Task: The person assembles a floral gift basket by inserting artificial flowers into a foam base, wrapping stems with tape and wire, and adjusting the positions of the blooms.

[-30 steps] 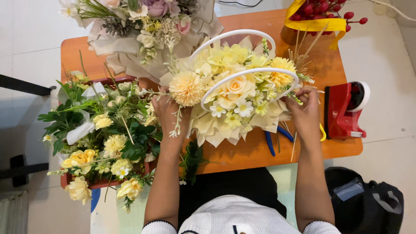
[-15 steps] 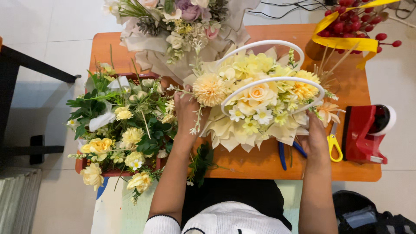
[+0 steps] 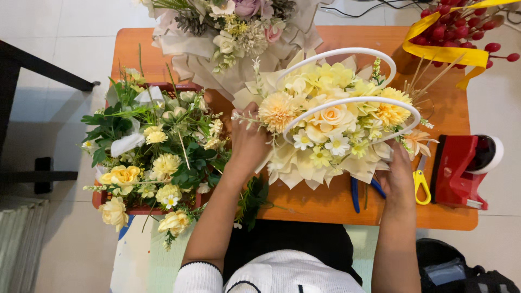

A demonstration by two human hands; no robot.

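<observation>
At the far left of the orange worktop (image 3: 325,203), a red crate (image 3: 142,208) overflows with loose yellow roses, white blooms and green leaves, well to the left of the yellow flower basket (image 3: 334,127) that sits near the worktop's middle. The left hand (image 3: 248,142) lies against the left side of that basket, between it and the crate, its fingers (image 3: 242,117) pinched narrowly on a thin flower stem (image 3: 251,117) that pokes out beside the peach dahlia. The basket itself is a cream, petal-shaped paper wrap filled with yellow and white flowers, with two white hoop handles arching over the top. Behind the basket, toward the far edge of the worktop, lies a wrapped bouquet (image 3: 239,38) in beige paper with pink, white and purple blooms. The right hand (image 3: 399,173) presses against the basket's lower right side, touching the paper wrap; whether its fingers are curled on the wrap I cannot tell. Just under and right of that hand lie blue-handled pliers (image 3: 358,196) and yellow-handled scissors (image 3: 421,182). Right of the basket stands a red tape dispenser (image 3: 458,171), and behind that, at the far right corner, a spray of red berries (image 3: 461,30) tied with yellow ribbon.
</observation>
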